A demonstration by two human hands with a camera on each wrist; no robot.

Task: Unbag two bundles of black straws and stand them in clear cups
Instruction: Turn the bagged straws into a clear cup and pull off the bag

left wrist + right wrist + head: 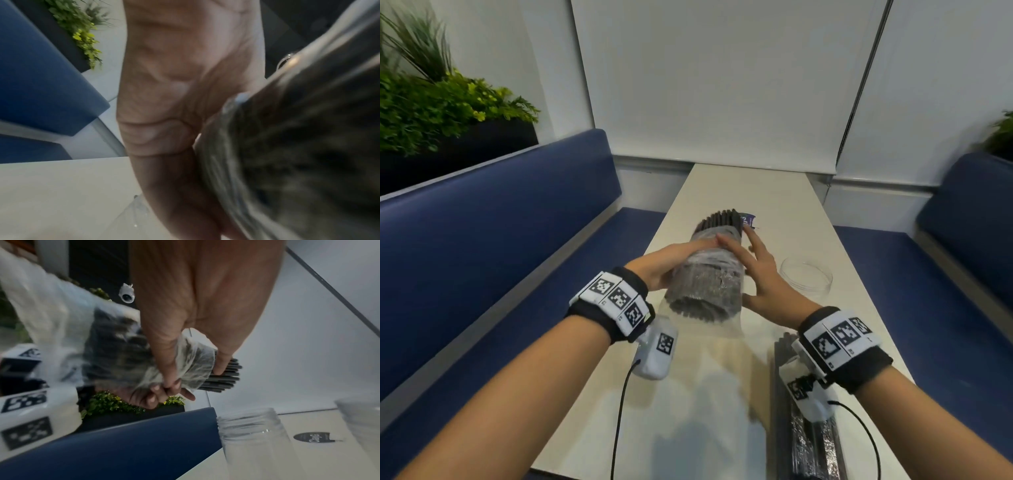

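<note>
- Gripping the bagged bundle of black straws (707,274) from its 9 o'clock side with the left hand (671,267), fingers curled round the clear plastic bag (717,263) and pinching a fold of it near the far end, as the right wrist view shows.
- Pressing against the bundle's 3 o'clock side with the right hand (763,277), fingers spread wide and fairly straight, thumb laid across the top of the bag, fingertips (751,236) reaching toward the bare straw ends.
- Holding that bundle above the table (722,192), tilted, with the dark straw tips poking out of the bag at 12 o'clock and the bagged end facing 6 o'clock.
- Trailing loose, empty bag plastic from the near end down toward the table at 6 o'clock.
- Lying flat at 5 o'clock from the hands, along the table's right edge and partly under the right wrist: the second bundle of straws (808,442), wrapped in crinkled plastic.
- Standing at 3 o'clock from the held bundle, just beside the right hand: 1 clear cup (806,277), upright and holding nothing.
- Showing in the right wrist view only: another clear cup (255,439) nearer the bench, and a dark round sticker (313,437) on the tabletop beyond it.
- Flanking the table at 9 and 3 o'clock: blue benches (482,240), with green plants (438,102) behind the left one.
</note>
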